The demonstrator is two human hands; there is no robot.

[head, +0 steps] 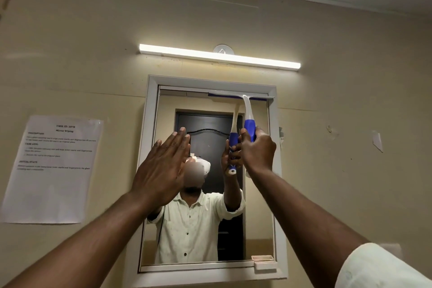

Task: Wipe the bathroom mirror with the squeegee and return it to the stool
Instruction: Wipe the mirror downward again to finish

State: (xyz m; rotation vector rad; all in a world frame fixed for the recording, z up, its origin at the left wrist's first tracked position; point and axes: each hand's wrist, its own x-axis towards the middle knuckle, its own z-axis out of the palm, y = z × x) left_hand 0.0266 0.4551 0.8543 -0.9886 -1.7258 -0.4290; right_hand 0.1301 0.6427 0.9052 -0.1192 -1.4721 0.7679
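The white-framed bathroom mirror (278, 194) hangs on the beige wall straight ahead. My right hand (258, 149) is closed around the blue grip of the white and blue squeegee (248, 113). Its blade lies flat against the glass along the top edge, on the right half of the mirror. My left hand (162, 170) is raised in front of the mirror's left side, palm forward, fingers straight and together, holding nothing. I cannot tell whether it touches the glass. The glass reflects a person in a pale shirt and both arms. The stool is out of view.
A lit tube light (219, 56) is fixed to the wall just above the mirror. A printed task sheet (52, 168) is taped to the wall at the left. A small ledge (265, 264) juts from the mirror frame's lower right corner.
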